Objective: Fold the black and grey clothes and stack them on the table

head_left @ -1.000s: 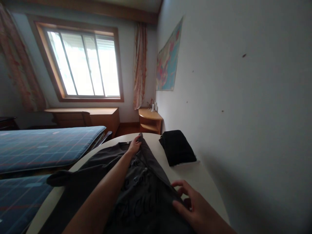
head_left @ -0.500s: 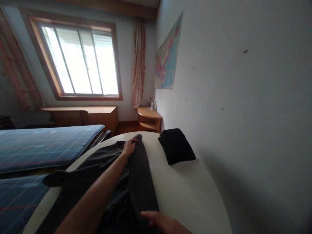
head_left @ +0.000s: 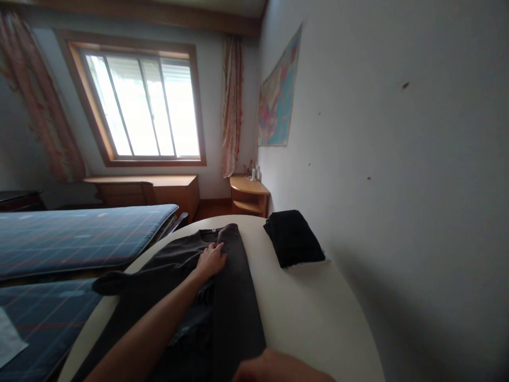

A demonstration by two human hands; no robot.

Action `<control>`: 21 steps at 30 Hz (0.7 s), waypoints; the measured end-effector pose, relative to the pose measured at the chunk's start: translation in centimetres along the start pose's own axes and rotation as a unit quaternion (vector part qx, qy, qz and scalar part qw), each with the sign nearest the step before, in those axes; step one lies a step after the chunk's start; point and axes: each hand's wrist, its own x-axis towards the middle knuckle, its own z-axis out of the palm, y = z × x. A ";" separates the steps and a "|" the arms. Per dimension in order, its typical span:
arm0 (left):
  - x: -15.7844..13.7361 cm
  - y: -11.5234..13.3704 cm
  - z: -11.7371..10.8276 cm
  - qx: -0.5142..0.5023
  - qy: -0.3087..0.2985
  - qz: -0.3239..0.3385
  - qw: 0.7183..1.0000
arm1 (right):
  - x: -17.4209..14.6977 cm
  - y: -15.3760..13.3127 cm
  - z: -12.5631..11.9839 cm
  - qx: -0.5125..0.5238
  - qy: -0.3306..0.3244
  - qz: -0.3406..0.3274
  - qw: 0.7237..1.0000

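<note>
A dark grey shirt [head_left: 238,297] lies spread on the pale table, its right side folded inward over the printed front. My left hand [head_left: 211,260] rests on it just below the collar, fingers apart and lying on the cloth. At the bottom of the view, my right hand [head_left: 284,367] is curled at the shirt's folded right edge, seemingly gripping the cloth; its fingertips are cut off by the frame. One sleeve [head_left: 111,283] hangs past the table's left rim. Black folded clothing [head_left: 296,239] sits to the right of the shirt.
The round white table [head_left: 318,313] stands against a wall on the right. Beds with blue plaid mattresses [head_left: 79,239] are at the left. Farther back are a wooden desk [head_left: 170,181], a corner shelf [head_left: 249,184] and a window [head_left: 147,106].
My left hand has moved from the folded shoulder down toward the chest and now lies on the cloth. My right hand has shifted slightly right and lower. The view has turned a little left.
</note>
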 end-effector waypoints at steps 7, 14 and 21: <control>-6.9 0.4 -0.2 0.047 0.002 0.083 0.995 | 5.6 3.4 -3.3 -0.207 0.249 0.241 0.915; -8.1 -0.4 1.7 0.053 -0.058 0.085 0.993 | 9.3 4.3 -3.3 -0.226 0.244 0.213 0.918; -2.8 0.7 3.3 0.024 -0.050 0.082 0.995 | 11.2 6.1 -6.2 -0.251 0.298 0.272 0.880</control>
